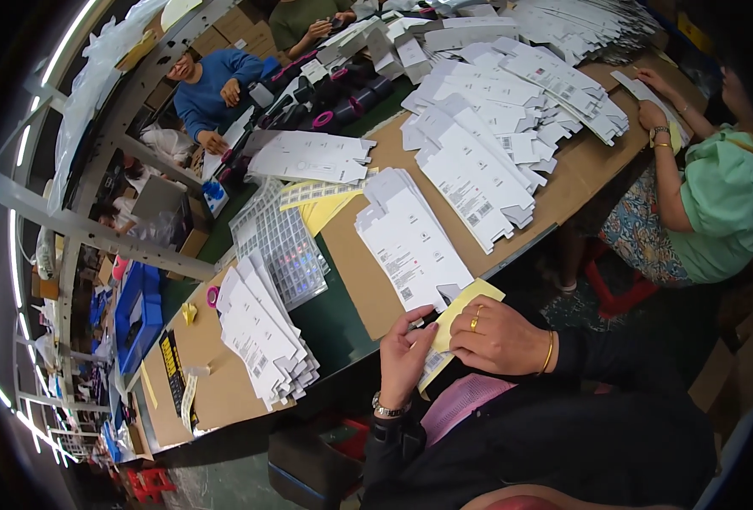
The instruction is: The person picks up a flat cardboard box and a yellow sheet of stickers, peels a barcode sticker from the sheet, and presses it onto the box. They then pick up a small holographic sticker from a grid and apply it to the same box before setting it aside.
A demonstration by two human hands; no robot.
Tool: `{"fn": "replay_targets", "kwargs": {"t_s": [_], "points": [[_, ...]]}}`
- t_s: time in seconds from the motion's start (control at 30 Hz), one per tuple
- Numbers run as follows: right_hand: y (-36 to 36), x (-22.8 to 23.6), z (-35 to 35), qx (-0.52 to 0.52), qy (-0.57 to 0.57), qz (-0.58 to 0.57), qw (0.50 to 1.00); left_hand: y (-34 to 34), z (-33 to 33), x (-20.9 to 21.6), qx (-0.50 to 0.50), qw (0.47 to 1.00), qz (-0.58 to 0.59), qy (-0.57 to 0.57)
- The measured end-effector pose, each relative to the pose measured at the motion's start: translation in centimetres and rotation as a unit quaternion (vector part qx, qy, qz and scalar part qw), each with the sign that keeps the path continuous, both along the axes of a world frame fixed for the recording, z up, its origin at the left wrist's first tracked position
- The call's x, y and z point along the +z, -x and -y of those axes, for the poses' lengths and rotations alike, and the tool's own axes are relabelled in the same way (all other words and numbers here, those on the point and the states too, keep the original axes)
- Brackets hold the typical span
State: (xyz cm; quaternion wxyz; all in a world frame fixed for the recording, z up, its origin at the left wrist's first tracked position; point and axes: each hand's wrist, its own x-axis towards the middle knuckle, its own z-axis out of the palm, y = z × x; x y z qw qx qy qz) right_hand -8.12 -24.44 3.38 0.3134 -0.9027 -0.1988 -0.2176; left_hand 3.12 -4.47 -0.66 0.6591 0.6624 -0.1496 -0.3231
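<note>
Your two hands meet over the near edge of the work table, with a yellow label sheet between them. The sheet, the thing being handled, lies aslant in front of your torso, its upper end beside the nearest stack of white carton blanks (pixel 410 238). Your right hand (pixel 497 338) is clamped on the yellow label sheet (pixel 478 290), fingers curled over it; this hold probably steadies the thin backing, which would otherwise flex. Your left hand (pixel 404 347) has thumb and forefinger raised at the sheet's left edge, a posture suited to fine pinching. Whether those fingertips are closed on a label cannot be told at this scale.

Note the stack: flat, printed faces up, fanned slightly, on a brown cardboard mat (pixel 351 276). The fanning likely makes single blanks easier to separate, and the mat likely offers an even surface over the green tabletop (pixel 347 321). To your left lies a second fanned stack (pixel 262 331), well apart from the first, which seems to keep the two from mixing. Between and beyond them, a sheet of shiny stickers (pixel 285 246) and spare yellow sheets (pixel 319 210) lie flat, overlapping, apparently within reach. At right, a seated co-worker in light green (pixel 725 200) handles a white blank.
</note>
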Motion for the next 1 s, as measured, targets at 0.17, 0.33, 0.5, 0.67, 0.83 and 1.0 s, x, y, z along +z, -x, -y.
{"fn": "replay_targets", "kwargs": {"t_s": [0.17, 0.33, 0.5, 0.67, 0.83, 1.0], "points": [[0.1, 0.4, 0.2, 0.004, -0.039, -0.016, 0.999, -0.2, -0.1, -0.4, -0.005, 1.0, -0.007, 0.009], [-0.1, 1.0, 0.2, -0.003, -0.087, -0.007, 0.996, -0.3, -0.7, -1.0, -0.025, 1.0, 0.004, -0.01], [-0.3, 0.8, 0.4, -0.013, -0.102, -0.003, 0.995, 0.1, -0.7, -1.1, -0.026, 0.999, 0.019, -0.012], [-0.3, 0.5, 0.5, -0.019, -0.094, 0.0, 0.995, 0.1, -0.8, -1.2, -0.05, 0.997, 0.055, -0.03], [-0.3, 0.5, 0.6, -0.022, -0.091, -0.007, 0.996, 0.0, -0.8, -1.2, -0.07, 0.994, 0.068, -0.047], [-1.2, 1.8, 0.6, -0.027, -0.097, 0.011, 0.995, 0.0, -1.1, -0.9, -0.066, 0.996, 0.057, -0.035]]}}
